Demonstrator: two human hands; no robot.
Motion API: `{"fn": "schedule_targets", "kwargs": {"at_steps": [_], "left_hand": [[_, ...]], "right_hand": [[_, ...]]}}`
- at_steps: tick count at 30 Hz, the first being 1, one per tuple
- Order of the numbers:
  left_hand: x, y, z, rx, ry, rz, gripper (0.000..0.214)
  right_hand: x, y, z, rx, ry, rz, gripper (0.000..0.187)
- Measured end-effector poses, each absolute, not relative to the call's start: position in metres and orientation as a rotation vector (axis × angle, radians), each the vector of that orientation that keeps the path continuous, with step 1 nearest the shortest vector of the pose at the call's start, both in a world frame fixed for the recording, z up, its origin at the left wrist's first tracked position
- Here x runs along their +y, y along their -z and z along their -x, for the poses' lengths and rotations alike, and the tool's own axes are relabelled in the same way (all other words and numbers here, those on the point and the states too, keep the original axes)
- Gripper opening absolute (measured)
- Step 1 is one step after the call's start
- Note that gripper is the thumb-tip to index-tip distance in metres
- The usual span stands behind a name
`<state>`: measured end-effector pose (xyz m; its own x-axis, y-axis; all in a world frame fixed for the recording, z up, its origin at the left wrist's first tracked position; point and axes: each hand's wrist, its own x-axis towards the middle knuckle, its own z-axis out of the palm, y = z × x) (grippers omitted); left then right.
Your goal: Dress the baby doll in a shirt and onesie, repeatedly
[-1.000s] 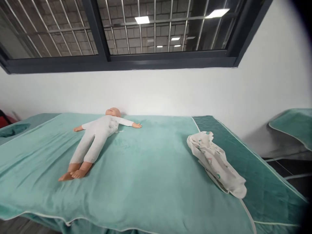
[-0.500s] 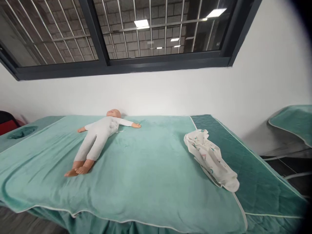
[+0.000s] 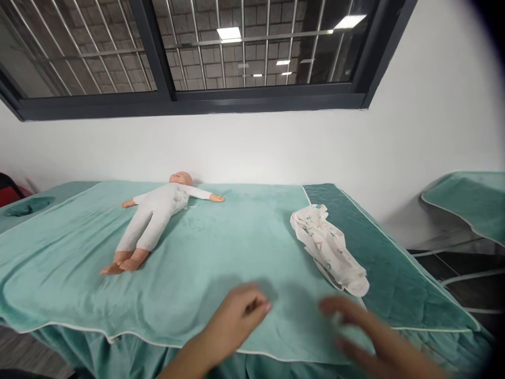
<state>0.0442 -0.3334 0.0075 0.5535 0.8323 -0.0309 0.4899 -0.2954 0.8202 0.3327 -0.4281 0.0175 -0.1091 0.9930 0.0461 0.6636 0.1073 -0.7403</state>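
Observation:
My left hand hovers over the front of the bed with its fingers curled in, and I see nothing in it. To its right is my right hand, blurred, fingers apart and holding nothing. The nearest thing to the right hand is a crumpled white baby garment with a small coloured print, lying just beyond it. A baby doll in a white body suit lies on its back farther left, arms spread and bare feet towards me. Neither hand touches the garment or the doll.
A light green cover lies over a darker green quilted one on the bed. Behind stands a white wall with a dark-framed barred window. Another green-covered surface is at the right, a red and black object at the left edge.
Both my hands have come into view from below, over the front part of the bed. The view has shifted slightly; the doll and the garment lie as before.

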Motion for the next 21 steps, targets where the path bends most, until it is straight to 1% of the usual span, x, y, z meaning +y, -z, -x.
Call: {"fn": "schedule_targets", "kwargs": {"at_steps": [2,5,7,8,10,12,14,16,18,21], "left_hand": [[-0.295,-0.001,-0.088,0.987,-0.671,-1.889,0.028],[-0.234,0.011,-0.148,1.171,-0.760,-1.897,0.034],[-0.206,0.018,-0.176,1.275,-0.747,-1.961,0.040],[-0.197,0.021,-0.186,1.315,-0.719,-1.986,0.044],[-0.187,0.026,-0.198,1.365,-0.659,-2.063,0.050],[-0.183,0.030,-0.204,1.374,-0.621,-2.170,0.050],[-0.180,0.032,-0.206,1.318,-0.606,-2.248,0.046],[-0.175,0.034,-0.207,1.240,-0.599,-2.271,0.039],[-0.170,0.035,-0.208,1.189,-0.600,-2.289,0.034],[-0.165,0.037,-0.212,1.151,-0.633,-2.284,0.036]], "right_hand": [[-0.378,-0.027,-0.344,-1.803,-0.627,1.608,0.046],[-0.294,-0.021,-0.362,-1.751,-0.142,1.690,0.064],[-0.247,-0.003,-0.371,-1.783,-0.014,1.797,0.076],[-0.229,0.009,-0.374,-1.788,-0.007,1.843,0.077],[-0.205,0.031,-0.379,-1.787,-0.005,1.829,0.068],[-0.195,0.047,-0.382,-1.755,-0.018,1.757,0.054],[-0.195,0.053,-0.385,-1.703,-0.070,1.667,0.040],[-0.199,0.051,-0.387,-1.640,-0.190,1.580,0.027],[-0.204,0.043,-0.389,-1.560,-0.329,1.517,0.022],[-0.209,0.030,-0.386,-1.394,-0.467,1.500,0.027]]}}
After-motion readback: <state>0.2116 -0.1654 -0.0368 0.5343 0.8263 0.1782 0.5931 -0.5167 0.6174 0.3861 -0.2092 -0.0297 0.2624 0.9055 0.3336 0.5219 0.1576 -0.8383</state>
